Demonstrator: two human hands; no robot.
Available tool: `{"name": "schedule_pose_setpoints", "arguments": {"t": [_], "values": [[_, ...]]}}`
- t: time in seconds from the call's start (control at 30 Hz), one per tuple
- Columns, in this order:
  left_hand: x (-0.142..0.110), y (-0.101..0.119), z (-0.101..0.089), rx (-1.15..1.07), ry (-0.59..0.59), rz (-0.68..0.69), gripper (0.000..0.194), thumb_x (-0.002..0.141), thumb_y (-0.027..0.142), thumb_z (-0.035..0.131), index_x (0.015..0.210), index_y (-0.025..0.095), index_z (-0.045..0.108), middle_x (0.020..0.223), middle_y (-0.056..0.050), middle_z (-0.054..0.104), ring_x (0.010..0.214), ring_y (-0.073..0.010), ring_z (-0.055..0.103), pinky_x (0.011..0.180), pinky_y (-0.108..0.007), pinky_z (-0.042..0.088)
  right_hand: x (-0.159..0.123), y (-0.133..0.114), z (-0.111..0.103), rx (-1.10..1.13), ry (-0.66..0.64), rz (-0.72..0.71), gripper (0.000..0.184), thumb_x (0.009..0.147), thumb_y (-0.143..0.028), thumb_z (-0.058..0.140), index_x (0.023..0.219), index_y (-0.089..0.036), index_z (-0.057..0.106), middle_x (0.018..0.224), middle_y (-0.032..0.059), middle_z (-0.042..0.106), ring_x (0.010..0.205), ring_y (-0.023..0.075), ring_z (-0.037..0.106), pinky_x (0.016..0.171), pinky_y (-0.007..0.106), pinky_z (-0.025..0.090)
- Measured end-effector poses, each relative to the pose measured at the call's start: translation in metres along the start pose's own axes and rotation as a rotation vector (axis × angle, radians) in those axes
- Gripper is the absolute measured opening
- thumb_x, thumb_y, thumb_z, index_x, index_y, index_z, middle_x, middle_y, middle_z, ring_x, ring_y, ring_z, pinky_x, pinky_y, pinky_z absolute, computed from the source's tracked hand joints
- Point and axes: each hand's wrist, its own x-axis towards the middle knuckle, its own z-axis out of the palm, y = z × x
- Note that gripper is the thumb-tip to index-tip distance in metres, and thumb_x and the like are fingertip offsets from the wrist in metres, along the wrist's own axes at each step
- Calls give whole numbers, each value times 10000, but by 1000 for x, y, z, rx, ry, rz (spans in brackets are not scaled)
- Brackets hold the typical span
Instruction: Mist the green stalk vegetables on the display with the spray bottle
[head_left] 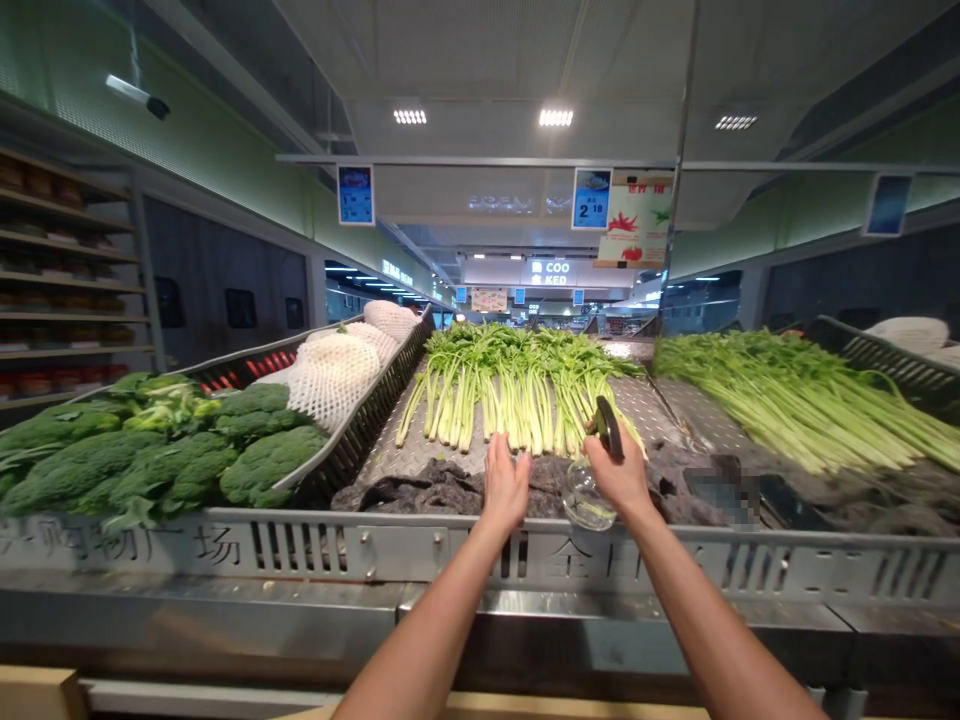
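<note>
My right hand [619,468] is wrapped round the neck of a clear spray bottle [589,500] with a black trigger head, held above the front rail of the display. My left hand [507,482] is open, fingers stretched forward at the cut ends of the celery [517,400]. Whether its fingertips touch the stalks I cannot tell. The celery lies in a wide row on a patterned metal tray [386,455], leaves at the back and pale stalks facing me. Below both hands runs a crumpled dark grey cloth [427,490].
Broccoli heads [172,450] are piled at the left, beside a black crate [360,430] with produce in white foam nets [337,365]. A grey slotted rail [465,545] borders the front. At right, a mirror panel [795,400] reflects the celery. Price signs [592,200] hang overhead.
</note>
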Motion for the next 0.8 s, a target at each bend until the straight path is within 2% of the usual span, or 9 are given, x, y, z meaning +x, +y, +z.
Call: {"name": "schedule_pose_setpoints", "arguments": {"t": [0.2, 0.33, 0.53, 0.67, 0.8], "values": [[7, -5, -14, 144, 12, 9, 516, 791, 343, 327, 1246, 109, 265, 1350, -137, 209, 1254, -221, 166, 1015, -398, 184, 1, -5, 8, 0, -9, 37, 256, 620, -286, 448, 827, -168, 541, 621, -8, 542, 568, 135, 492, 557, 247, 374], [11, -14, -24, 189, 43, 2, 509, 792, 349, 323, 1238, 111, 273, 1342, -144, 223, 1252, -228, 172, 1007, -416, 192, 0, -10, 19, 6, -29, 46, 243, 628, -303, 430, 808, -169, 524, 612, -11, 520, 538, 126, 466, 516, 239, 357], [14, -25, -34, 153, 60, 10, 497, 787, 333, 331, 1225, 102, 287, 1331, -151, 240, 1244, -225, 193, 1008, -410, 196, -1, -15, 33, 46, -98, 80, 227, 641, -311, 407, 788, -171, 507, 595, -12, 520, 509, 121, 459, 481, 232, 347], [14, -28, -37, 117, 73, -12, 489, 786, 312, 326, 1208, 65, 301, 1305, -173, 275, 1233, -220, 219, 1020, -376, 187, 0, -15, 36, 18, -94, 72, 212, 637, -309, 416, 764, -171, 516, 604, -6, 533, 525, 123, 471, 488, 228, 344], [12, -29, -37, 119, 45, -6, 498, 789, 328, 325, 1221, 82, 288, 1323, -163, 250, 1243, -220, 198, 1020, -389, 184, 0, -14, 36, 13, -114, 56, 221, 646, -305, 413, 796, -176, 512, 602, -13, 531, 526, 119, 474, 495, 223, 345]]}}
